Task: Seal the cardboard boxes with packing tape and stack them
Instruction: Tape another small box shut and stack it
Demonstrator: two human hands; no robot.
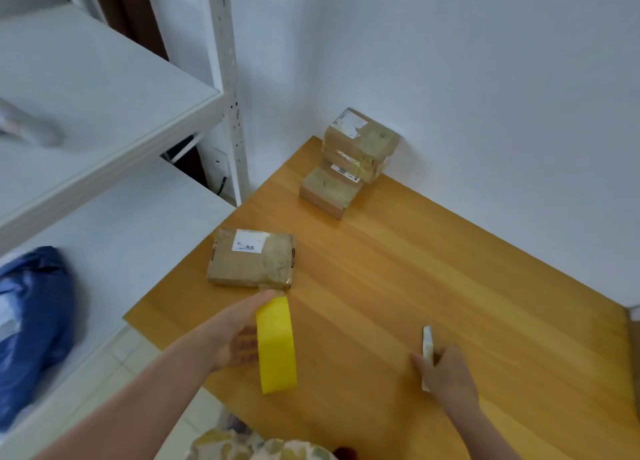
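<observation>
Two bare hands are in view, each holding one thing. The left hand reaches forward on an outstretched forearm. Its fingers curl into the core of one broad roll of yellow packing tape, and the thumb lies along the roll's upper edge. The roll is turned edge-on over the near part of the orange-brown wooden table; I cannot tell whether it touches the wood. The right hand, lower and to the right, pinches a small pale flat object upright between thumb and fingers. The object is too blurred to identify.

Just beyond the left thumb lies one flat brown cardboard box. It has a white label on top and tape across its right end, and it sits near the table's left edge. In the far corner, against the white wall, a low brown box sits in front. Touching it from behind is a stack of taped boxes. I count two in the stack, the upper one slightly askew, which makes four boxes in all.

To the left stands one white metal shelving unit. One blue plastic bag lies on its lower shelf.
</observation>
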